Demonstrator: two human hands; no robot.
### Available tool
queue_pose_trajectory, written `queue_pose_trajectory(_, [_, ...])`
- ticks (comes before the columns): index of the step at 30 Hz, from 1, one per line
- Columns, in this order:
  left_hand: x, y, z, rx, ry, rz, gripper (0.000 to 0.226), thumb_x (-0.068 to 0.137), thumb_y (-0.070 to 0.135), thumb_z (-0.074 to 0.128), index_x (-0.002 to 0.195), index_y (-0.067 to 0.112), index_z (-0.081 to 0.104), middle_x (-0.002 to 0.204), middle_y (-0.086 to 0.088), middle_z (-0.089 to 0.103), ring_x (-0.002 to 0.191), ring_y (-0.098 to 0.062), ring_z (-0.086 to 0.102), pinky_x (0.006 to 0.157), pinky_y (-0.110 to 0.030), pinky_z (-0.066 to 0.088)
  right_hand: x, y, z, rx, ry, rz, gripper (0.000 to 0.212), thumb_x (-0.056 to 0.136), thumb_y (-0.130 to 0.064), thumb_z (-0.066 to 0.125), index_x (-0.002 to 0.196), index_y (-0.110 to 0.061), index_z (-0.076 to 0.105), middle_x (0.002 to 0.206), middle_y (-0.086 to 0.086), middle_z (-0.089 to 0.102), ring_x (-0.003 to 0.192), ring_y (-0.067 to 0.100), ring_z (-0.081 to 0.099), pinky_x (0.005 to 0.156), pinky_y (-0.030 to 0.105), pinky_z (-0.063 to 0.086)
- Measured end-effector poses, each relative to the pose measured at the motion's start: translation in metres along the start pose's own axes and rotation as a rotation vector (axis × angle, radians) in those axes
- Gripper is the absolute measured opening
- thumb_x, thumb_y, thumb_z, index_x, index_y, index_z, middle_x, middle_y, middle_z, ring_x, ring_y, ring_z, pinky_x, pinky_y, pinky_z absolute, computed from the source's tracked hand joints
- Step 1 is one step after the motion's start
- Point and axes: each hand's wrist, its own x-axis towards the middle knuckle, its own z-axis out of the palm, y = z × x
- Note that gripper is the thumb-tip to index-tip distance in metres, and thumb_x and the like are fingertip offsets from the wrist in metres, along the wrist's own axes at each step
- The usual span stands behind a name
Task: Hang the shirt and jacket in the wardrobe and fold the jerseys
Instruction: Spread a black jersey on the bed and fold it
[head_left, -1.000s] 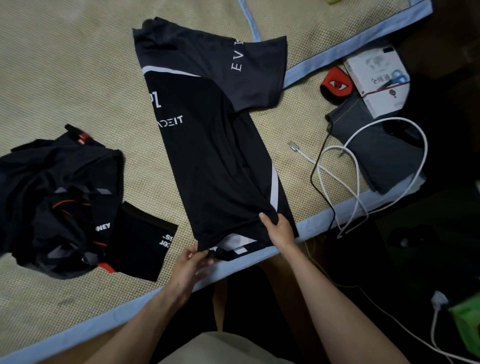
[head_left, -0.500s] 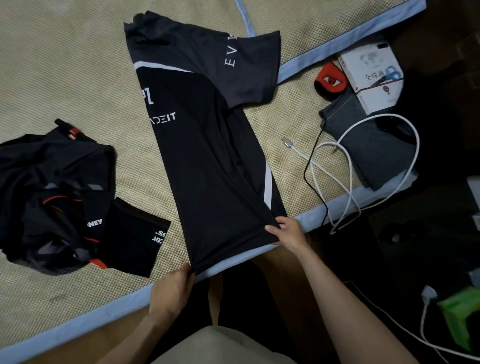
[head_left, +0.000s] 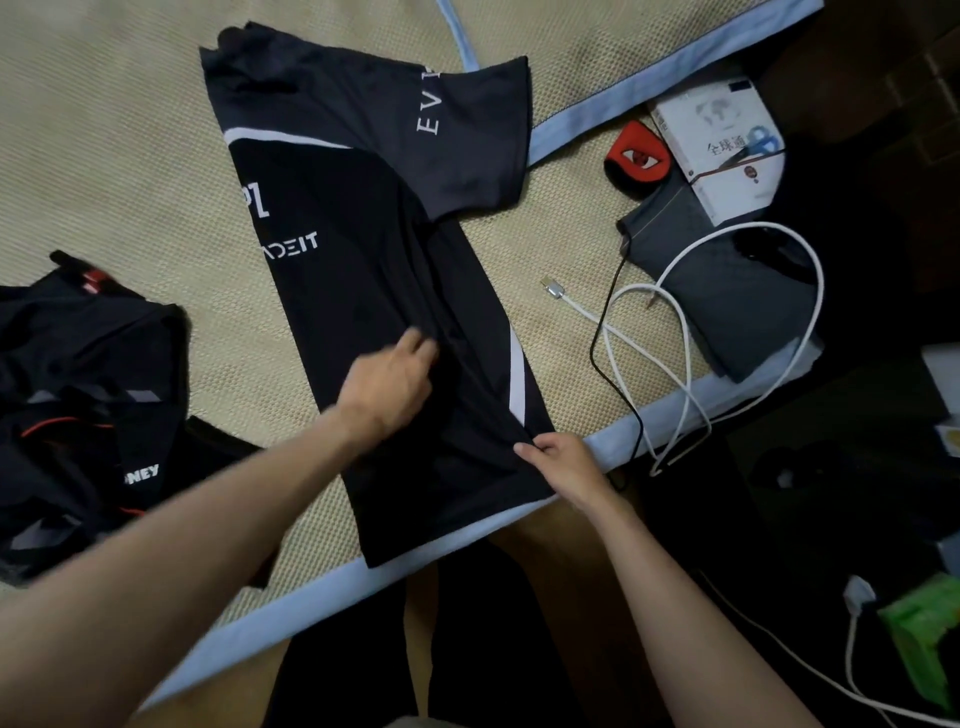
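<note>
A black jersey (head_left: 358, 249) with white stripes and lettering lies folded lengthwise on the woven mat (head_left: 104, 130), one sleeve spread to the right. My left hand (head_left: 387, 387) is on the middle of its lower half, blurred, fingers on the fabric. My right hand (head_left: 563, 460) pinches the jersey's right edge near the hem, by the mat's blue border. A second black jersey (head_left: 78, 410) with orange and grey marks lies crumpled at the left.
White and black cables (head_left: 670, 358) loop over the mat's right edge. A grey folded cloth (head_left: 727, 291), a white box (head_left: 722, 140) and a red-and-black pouch (head_left: 636, 158) lie at the right. A green object (head_left: 930, 639) sits on the dark floor.
My left hand has let go of the hem's left corner and moved up onto the middle of the jersey. My right hand has stayed at the right edge.
</note>
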Motion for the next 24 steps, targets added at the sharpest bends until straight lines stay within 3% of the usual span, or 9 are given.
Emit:
queue_pose_trajectory(2, [0.061, -0.019, -0.023, 0.142, 0.055, 0.144, 0.041, 0.099, 0.016, 0.045, 0.140, 0.021, 0.044, 0.142, -0.004, 0.042, 0.104, -0.032, 0.064, 0.070, -0.046, 0.054, -0.001, -0.001, 0.001, -0.032, 0.055, -0.060, 0.041, 0.089, -0.047, 0.070, 0.077, -0.007, 0.066, 0.069, 0.011, 0.068, 0.070, 0.024, 0.068, 0.068, 0.042, 0.052])
queue_pose_trajectory(4, [0.106, -0.036, -0.043, 0.309, 0.037, 0.205, 0.046, 0.101, 0.014, 0.044, 0.145, 0.026, 0.041, 0.149, 0.000, 0.039, 0.108, -0.031, 0.064, 0.074, -0.044, 0.056, 0.000, 0.000, 0.002, -0.036, 0.092, -0.092, 0.027, 0.092, -0.042, 0.071, 0.088, -0.015, 0.071, 0.076, 0.004, 0.074, 0.077, 0.019, 0.072, 0.073, 0.043, 0.057])
queue_pose_trajectory(7, [0.140, -0.046, -0.067, 0.442, -0.055, 0.154, 0.039, 0.100, 0.018, 0.045, 0.137, 0.028, 0.052, 0.141, 0.002, 0.051, 0.112, -0.028, 0.065, 0.074, -0.039, 0.052, 0.002, 0.000, 0.005, -0.002, 0.100, -0.092, 0.027, 0.091, -0.043, 0.071, 0.104, -0.019, 0.072, 0.090, -0.003, 0.077, 0.086, 0.012, 0.073, 0.081, 0.042, 0.061])
queue_pose_trajectory(12, [0.160, -0.046, -0.093, 0.539, -0.178, 0.206, 0.031, 0.099, 0.025, 0.047, 0.126, 0.027, 0.061, 0.126, -0.003, 0.065, 0.111, -0.028, 0.065, 0.085, -0.039, 0.051, 0.008, -0.003, 0.007, -0.008, 0.102, -0.103, 0.031, 0.092, -0.038, 0.073, 0.113, -0.015, 0.069, 0.104, 0.005, 0.075, 0.097, 0.019, 0.071, 0.083, 0.039, 0.060])
queue_pose_trajectory(16, [0.170, -0.041, -0.104, 0.351, -0.108, 0.197, 0.029, 0.096, 0.024, 0.051, 0.122, 0.026, 0.064, 0.123, -0.011, 0.067, 0.108, -0.036, 0.064, 0.087, -0.044, 0.050, 0.005, 0.002, -0.004, 0.057, 0.094, -0.102, 0.029, 0.088, -0.032, 0.080, 0.107, -0.013, 0.071, 0.101, 0.002, 0.073, 0.095, 0.015, 0.070, 0.082, 0.034, 0.057])
queue_pose_trajectory(21, [0.175, -0.036, -0.095, 0.119, -0.033, 0.152, 0.024, 0.094, 0.023, 0.051, 0.114, 0.027, 0.063, 0.103, -0.009, 0.071, 0.097, -0.036, 0.065, 0.083, -0.048, 0.053, 0.005, 0.015, -0.027, 0.070, 0.107, -0.076, 0.023, 0.088, -0.034, 0.079, 0.102, -0.021, 0.066, 0.104, 0.001, 0.070, 0.100, 0.017, 0.068, 0.089, 0.036, 0.057])
queue_pose_trajectory(24, [0.175, -0.031, -0.079, 0.097, -0.024, 0.160, 0.022, 0.095, 0.026, 0.052, 0.115, 0.027, 0.061, 0.121, -0.007, 0.066, 0.105, -0.037, 0.063, 0.086, -0.051, 0.052, 0.008, 0.019, -0.035, -0.008, 0.099, -0.038, 0.024, 0.091, -0.035, 0.076, 0.105, -0.020, 0.065, 0.104, 0.000, 0.067, 0.100, 0.021, 0.067, 0.086, 0.036, 0.056])
